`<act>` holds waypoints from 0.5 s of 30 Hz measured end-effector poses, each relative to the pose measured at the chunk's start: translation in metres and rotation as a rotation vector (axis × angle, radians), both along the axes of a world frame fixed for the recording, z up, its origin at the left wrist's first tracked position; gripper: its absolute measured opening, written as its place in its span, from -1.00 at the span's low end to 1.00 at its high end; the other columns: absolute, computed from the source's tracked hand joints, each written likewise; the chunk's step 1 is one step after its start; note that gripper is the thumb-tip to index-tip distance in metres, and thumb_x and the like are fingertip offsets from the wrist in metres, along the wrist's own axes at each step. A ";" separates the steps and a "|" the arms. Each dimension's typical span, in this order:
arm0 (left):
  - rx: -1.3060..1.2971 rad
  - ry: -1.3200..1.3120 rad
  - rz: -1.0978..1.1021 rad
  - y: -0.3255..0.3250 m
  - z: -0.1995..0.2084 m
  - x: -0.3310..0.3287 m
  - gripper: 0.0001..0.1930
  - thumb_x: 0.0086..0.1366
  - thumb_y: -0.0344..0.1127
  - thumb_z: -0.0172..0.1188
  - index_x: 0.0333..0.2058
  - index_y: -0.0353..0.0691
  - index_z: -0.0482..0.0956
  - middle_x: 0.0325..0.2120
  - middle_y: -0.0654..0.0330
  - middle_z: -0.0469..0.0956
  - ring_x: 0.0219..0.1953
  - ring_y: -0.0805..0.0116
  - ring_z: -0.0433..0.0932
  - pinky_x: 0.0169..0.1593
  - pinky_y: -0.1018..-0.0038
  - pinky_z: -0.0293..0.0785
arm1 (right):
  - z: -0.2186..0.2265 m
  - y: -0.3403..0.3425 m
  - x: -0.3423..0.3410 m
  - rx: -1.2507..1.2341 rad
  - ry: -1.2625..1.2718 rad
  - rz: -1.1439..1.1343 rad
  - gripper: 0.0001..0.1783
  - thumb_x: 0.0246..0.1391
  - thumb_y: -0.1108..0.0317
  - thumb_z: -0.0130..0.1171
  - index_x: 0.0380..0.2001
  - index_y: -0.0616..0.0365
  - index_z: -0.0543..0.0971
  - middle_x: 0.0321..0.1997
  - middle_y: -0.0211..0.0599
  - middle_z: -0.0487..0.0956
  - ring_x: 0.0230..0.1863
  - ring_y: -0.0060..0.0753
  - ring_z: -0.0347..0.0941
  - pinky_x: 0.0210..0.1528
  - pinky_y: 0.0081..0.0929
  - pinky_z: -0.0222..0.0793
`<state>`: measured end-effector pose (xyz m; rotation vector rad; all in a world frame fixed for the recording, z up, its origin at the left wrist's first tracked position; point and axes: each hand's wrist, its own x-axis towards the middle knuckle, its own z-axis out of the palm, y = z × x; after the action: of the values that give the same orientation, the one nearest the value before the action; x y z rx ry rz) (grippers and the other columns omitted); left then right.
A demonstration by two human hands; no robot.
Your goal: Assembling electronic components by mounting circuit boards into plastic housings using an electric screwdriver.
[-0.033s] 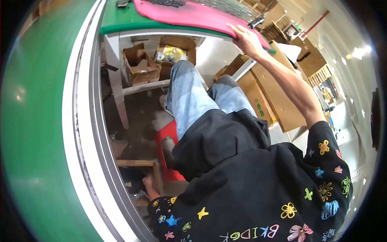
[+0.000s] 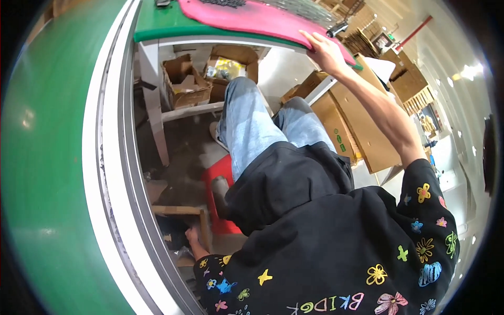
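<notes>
My right hand (image 2: 326, 53) lies at the near edge of a pink mat (image 2: 252, 17) on a green-topped table (image 2: 168, 30). Its fingers are stretched out over the mat, with nothing visible in them. Low at my left side, my left hand (image 2: 193, 237) reaches down into an open cardboard box (image 2: 181, 211). Its fingers are small and partly hidden, so whether they hold anything does not show. Beside that hand, dark contents and some shiny see-through plastic (image 2: 182, 254) are visible. A heap of small black pieces (image 2: 226, 2) sits on the mat's far part.
A conveyor with a green belt (image 2: 47, 157) and pale metal rail (image 2: 102, 173) runs along my left. Under the table stand open cardboard boxes (image 2: 185, 97). I sit on a red stool (image 2: 223, 202). Large cardboard boxes (image 2: 362, 126) stand at the right.
The view has shifted very slightly. Both hands stay in the same places.
</notes>
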<state>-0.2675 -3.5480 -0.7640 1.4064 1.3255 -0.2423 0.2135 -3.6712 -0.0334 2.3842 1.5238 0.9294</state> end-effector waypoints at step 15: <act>-0.623 -0.541 1.340 0.010 0.107 -0.025 -0.72 0.28 -0.05 -0.09 -0.56 0.02 0.18 -0.70 0.40 0.10 -0.71 0.49 0.06 -0.67 0.53 -0.06 | -0.001 -0.006 0.006 0.083 0.127 0.177 -0.24 -0.17 0.51 0.28 0.18 -0.17 0.34 -0.17 0.07 0.48 -0.30 0.16 0.44 -0.26 -0.16 0.39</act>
<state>-0.2920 -3.5380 -0.6565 -0.1095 1.2870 0.5517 0.2196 -3.6769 -0.0342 2.4400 1.8013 0.9073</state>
